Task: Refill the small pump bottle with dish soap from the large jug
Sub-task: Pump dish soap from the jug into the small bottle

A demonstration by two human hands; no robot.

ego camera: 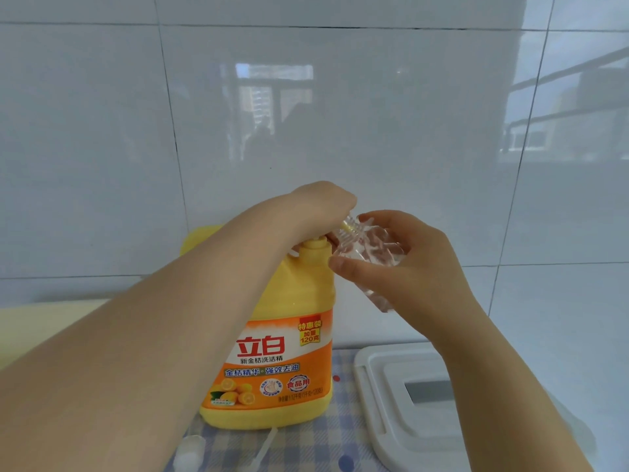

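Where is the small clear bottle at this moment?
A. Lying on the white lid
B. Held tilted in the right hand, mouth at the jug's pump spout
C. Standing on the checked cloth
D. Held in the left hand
B: the right hand grips the small clear bottle tilted, its mouth at the yellow jug pump spout, under the left hand.

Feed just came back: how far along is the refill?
Done: the pump top lies off on the cloth. In hand: right hand tilts the small bottle to the jug spout; left hand is on its pump. Left: filling, recapping; soap level unclear.
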